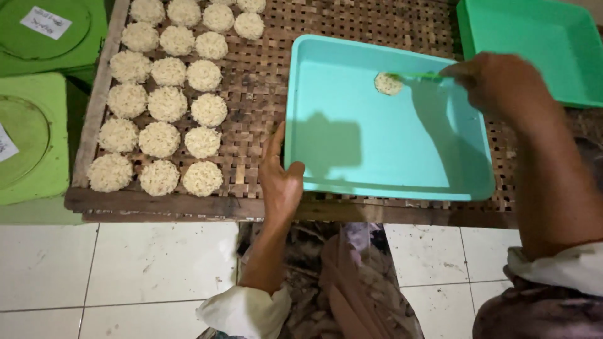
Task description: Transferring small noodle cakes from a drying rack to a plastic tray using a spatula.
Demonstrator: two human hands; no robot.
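On a woven bamboo rack (264,75) seen from the head camera, a light blue plastic tray (377,150) sits as the centre of the scene, its long side running left to right and its near edge reaching almost to the rack's front rail. Left of the tray, round pale rice cakes (166,103) dry in three loose columns; twenty-one can be counted, the top ones cut off by the frame. Beyond the tray's far right corner lies a second, darker green tray (534,44), and well to the left of the rack stand two bright green bins with lids (34,144). One more small rice cake (387,83) lies alone inside the blue tray near its far wall. The right hand (496,81) is closed around a thin green stick-like tool (421,76), which lies nearly level, its long axis running left to right with the tip touching that lone cake. The left hand (281,176) rests open against the tray's near left corner, thumb hooked over the rim, fingers flat along the outer wall, holding nothing else. Below the tray, white floor tiles (125,270) and patterned cloth over the person's lap show.
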